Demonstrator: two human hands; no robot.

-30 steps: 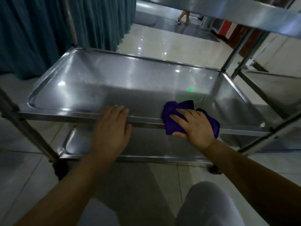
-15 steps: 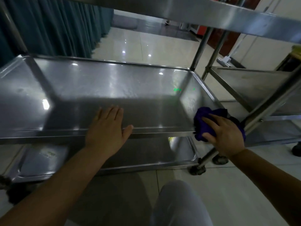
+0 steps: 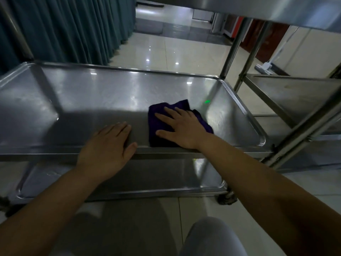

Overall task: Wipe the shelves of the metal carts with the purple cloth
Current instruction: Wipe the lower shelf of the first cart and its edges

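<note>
Pressing flat, the right hand (image 3: 181, 129) held the purple cloth (image 3: 159, 124) on the middle shelf (image 3: 83, 100); at nine o'clock, the left hand (image 3: 107, 150) rested open on the rim. Bunched cloth likely could skip the corners.

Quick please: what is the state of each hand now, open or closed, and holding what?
Left hand: open, flat on the front rim of the middle shelf, holding nothing.
Right hand: open, fingers straight, pressing the purple cloth onto that shelf.
</note>
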